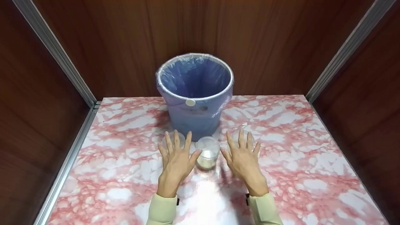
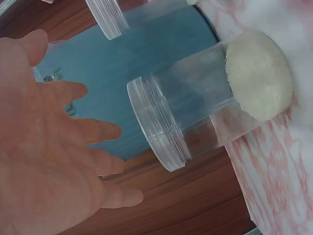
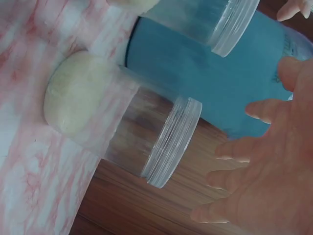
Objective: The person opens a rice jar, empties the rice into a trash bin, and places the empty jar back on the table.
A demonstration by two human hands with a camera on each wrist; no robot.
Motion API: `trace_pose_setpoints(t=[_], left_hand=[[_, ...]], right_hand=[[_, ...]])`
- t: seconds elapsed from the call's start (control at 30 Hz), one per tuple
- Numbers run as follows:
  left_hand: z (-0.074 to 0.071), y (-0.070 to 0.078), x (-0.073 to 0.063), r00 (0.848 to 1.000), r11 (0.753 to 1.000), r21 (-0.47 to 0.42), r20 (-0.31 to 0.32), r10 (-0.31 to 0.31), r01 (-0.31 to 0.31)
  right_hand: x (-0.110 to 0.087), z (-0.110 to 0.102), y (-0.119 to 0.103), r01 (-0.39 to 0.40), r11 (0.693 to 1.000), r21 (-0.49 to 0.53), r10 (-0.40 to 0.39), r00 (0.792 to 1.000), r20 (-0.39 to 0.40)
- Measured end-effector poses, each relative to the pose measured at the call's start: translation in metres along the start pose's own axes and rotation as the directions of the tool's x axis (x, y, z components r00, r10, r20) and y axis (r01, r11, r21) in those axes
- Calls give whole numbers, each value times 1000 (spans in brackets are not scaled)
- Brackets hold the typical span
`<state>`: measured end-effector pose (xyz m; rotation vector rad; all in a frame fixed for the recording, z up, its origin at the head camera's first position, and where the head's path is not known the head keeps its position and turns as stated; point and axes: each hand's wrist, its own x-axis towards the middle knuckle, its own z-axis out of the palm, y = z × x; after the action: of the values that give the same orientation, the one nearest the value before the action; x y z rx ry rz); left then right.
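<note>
Jars (image 1: 207, 161), three, lidded, in a row on one table (image 1: 306, 162) before one bucket (image 1: 195, 123); each clear jar holds pale grains (image 2: 259, 76) at the bottom, the bucket a clear liner (image 1: 218, 78). Two hands, fingers spread, gripping nothing: left hand (image 1: 176, 159) above the left jar, right hand (image 1: 244, 159) above the right.

Clear, glossy plastic jars (image 1: 207, 151) on a smooth, shiny, marble-patterned table (image 1: 118, 193).
Ridged plastic lids (image 2: 157, 125); near the table's far edge, a smooth plastic bucket (image 1: 193, 123) with crinkly film liner (image 1: 192, 76); wood-grained walls (image 1: 265, 47), metal strips (image 1: 346, 50), cloth sleeves (image 1: 162, 210).
</note>
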<state>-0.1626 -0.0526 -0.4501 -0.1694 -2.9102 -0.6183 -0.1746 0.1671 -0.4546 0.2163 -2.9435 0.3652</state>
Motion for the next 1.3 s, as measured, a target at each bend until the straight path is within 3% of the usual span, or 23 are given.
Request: trace_pose_setpoints(t=[0.17,0.4,0.5,0.63,0.77,0.9,0.97,1.03,1.1,1.2,1.3], left_hand=[[-4,-5,0,999,1000,-21,32,-20,21],[-6,-15,0,997,995,-84,63,-45,50],[-6,-19,-2,1000,992,-123,12,-16,17],[-6,-26,-4,993,980,-185,-108,49,-68],[-4,-34,-6,963,953,-261,-258,84,-153],[-1,-49,-5,904,915,-328,-420,82,-236],[1,-58,-5,876,903,-343,-477,68,-257],[3,-67,-5,866,898,-361,-499,42,-252],[5,-76,-6,875,897,-381,-485,14,-226],[7,-87,-9,921,901,-414,-387,-45,-130],[10,-94,-13,967,910,-414,-226,-117,13]], right_hand=[[3,-1,-4,21,1000,13,-21,1000,22],[6,2,-16,75,997,11,-75,997,-12],[7,3,-21,102,994,26,-102,995,-16],[8,3,-26,129,991,40,-129,992,7],[11,1,-31,156,986,55,-158,987,28],[16,-2,-36,189,979,79,-191,982,11],[18,-2,-39,205,975,81,-205,979,-1],[20,-2,-43,221,972,84,-221,975,-15],[22,-1,-46,234,969,85,-233,972,-18],[24,2,-52,254,964,82,-253,967,-30],[27,5,-59,283,956,79,-281,959,-37]])
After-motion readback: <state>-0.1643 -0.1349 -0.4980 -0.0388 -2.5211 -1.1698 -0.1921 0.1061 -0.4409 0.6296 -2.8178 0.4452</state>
